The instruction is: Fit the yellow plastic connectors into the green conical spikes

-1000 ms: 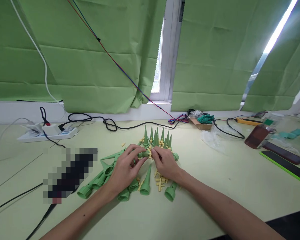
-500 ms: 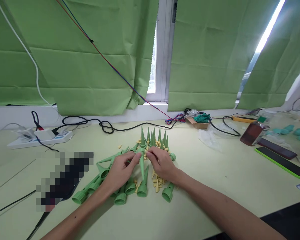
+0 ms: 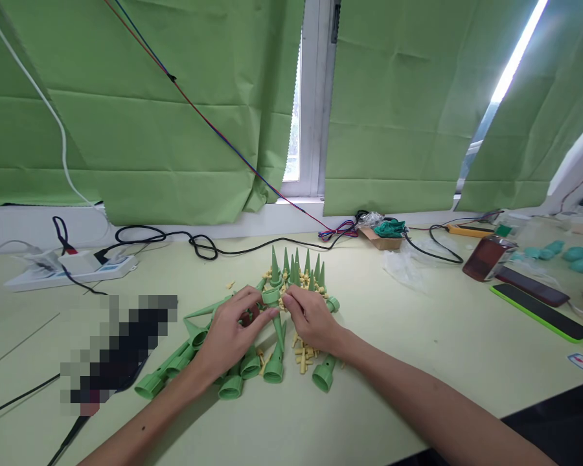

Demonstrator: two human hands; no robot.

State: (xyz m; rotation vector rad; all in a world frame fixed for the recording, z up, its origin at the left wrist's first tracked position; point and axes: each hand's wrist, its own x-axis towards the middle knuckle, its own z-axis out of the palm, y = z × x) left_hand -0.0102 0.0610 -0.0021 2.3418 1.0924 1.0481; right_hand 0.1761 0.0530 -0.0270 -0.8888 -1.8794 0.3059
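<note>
My left hand (image 3: pixel 230 331) holds a green plastic spike (image 3: pixel 271 298) between thumb and fingers, its ringed cap up and its point down. Close against the cap, my right hand (image 3: pixel 314 318) is closed in a pinch; whatever lies between those fingertips is too small to make out. Below and between the hands lie several small yellow pegs (image 3: pixel 302 359). More green spikes (image 3: pixel 230 386) lie on their sides around my left hand, and one spike (image 3: pixel 323 374) rests under my right wrist. Behind the hands, several spikes (image 3: pixel 274 266) stand point up among yellow pegs.
A power strip (image 3: pixel 72 275) with cables sits at the left, near a blurred dark object (image 3: pixel 126 356). At the back right are a small cardboard box (image 3: pixel 381 239) and plastic film (image 3: pixel 402 268). A bottle (image 3: pixel 488 257) and phones (image 3: pixel 541 312) lie farther right.
The held spike has tilted, its cap turning more toward me and its point swinging right. My left fingers have shifted their grip; my right hand stays pinched beside the cap.
</note>
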